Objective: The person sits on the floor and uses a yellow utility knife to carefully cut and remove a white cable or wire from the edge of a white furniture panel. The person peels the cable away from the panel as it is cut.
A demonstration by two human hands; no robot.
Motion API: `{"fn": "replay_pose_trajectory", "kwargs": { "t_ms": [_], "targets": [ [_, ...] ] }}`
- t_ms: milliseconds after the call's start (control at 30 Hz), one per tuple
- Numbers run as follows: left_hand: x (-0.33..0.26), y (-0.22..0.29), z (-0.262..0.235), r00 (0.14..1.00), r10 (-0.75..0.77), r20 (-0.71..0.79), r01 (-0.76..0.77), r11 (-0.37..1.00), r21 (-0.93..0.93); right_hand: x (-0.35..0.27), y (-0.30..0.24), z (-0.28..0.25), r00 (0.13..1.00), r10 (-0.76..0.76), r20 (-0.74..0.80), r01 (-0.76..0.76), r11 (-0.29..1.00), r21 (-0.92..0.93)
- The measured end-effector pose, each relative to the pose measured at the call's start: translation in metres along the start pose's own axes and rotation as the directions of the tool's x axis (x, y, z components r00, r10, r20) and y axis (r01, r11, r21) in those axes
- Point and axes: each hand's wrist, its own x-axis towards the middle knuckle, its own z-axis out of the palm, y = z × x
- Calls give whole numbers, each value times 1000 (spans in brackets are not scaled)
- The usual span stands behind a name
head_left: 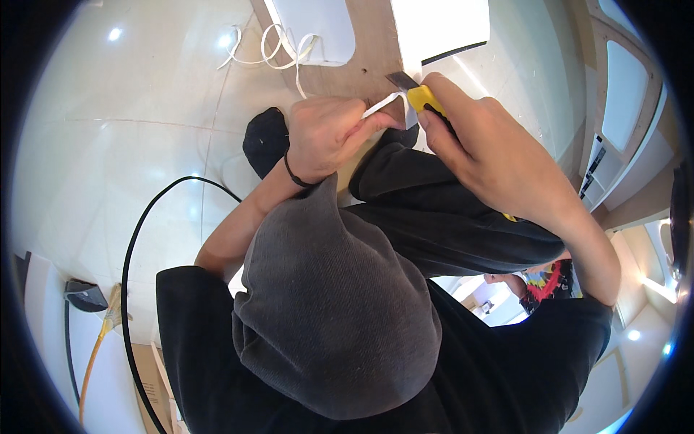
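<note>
My left hand [325, 134] is closed in a pinch on a narrow white strip [382, 105] at the lower end of a brown board [376, 40]. The same sort of strip, in loose white curls [271, 52], trails from beyond that hand across the board's cut-out and onto the floor. A yellow utility knife [428, 101] is gripped in my right hand [488, 141]. Its blade sticks out to the upper left, beside the board's white side [448, 29]. Whether the blade touches the strip or board, I cannot tell.
A black cable [129, 253] loops over the tiled floor at left. Behind it are a broom [110, 318], a dustpan [85, 295] and a cardboard box [150, 383]. Panels with cut-outs [625, 94] stand at right. Another person's patterned clothing [546, 286] shows at lower right.
</note>
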Motion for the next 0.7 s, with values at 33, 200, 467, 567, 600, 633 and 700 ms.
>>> {"fn": "replay_pose_trajectory", "kwargs": {
  "t_ms": [33,200,467,567,600,633,700],
  "targets": [
    [0,0,-1,1000,11,2,-11,1000,21,-3,-2,-2,1000,10,8,-10,1000,-16],
    [-2,-1,-2,1000,-4,6,4,1000,16,-8,-3,-4,1000,22,19,-22,1000,5],
    [-5,1,7,996,50,-68,-44,995,89,-1,4,1,999,-34,-16,34,999,18],
    [-5,4,9,996,31,-86,-24,996,82,-10,2,-6,1000,-1,22,1,1000,-1],
    [-7,5,9,996,8,-90,-2,998,69,-11,2,-6,1000,8,27,-7,1000,-29],
    [-8,7,10,993,28,-111,-19,997,78,-13,2,-7,1000,-1,22,1,999,-33],
    [-5,6,13,989,57,-138,-46,995,88,-18,4,-8,1000,-7,11,7,999,-36]
  ]
}}
